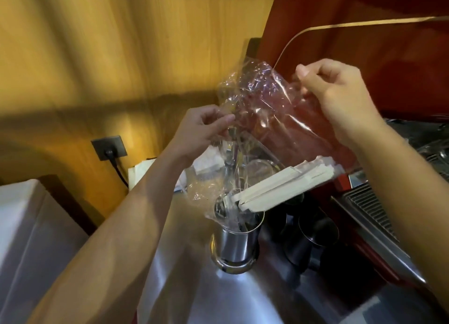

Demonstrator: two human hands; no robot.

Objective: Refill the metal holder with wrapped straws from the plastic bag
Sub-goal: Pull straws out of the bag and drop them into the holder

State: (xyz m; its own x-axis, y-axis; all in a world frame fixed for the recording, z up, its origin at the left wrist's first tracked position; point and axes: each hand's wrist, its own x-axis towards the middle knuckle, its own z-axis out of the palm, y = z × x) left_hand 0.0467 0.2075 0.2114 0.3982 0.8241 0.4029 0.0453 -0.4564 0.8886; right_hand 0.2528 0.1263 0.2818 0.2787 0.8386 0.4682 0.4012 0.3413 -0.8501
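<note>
A clear crinkled plastic bag [264,109] hangs tilted above the counter, its mouth pointing down and left. My left hand [199,129] pinches its left edge and my right hand [340,97] grips its upper right corner. A bundle of white paper-wrapped straws [284,187] lies inside the bag's lower part, slanted, with its lower end over the rim of the shiny metal holder [235,241]. The holder stands upright on the steel counter [243,297] directly below the bag's mouth. Whether any straws touch the inside of the holder is hidden by the plastic.
Dark metal jugs [313,236] stand just right of the holder. A red espresso machine [364,44] with a drip grate [371,207] fills the right side. A wall socket with a black plug [110,148] sits on the wooden wall, and a white box [29,229] is at left.
</note>
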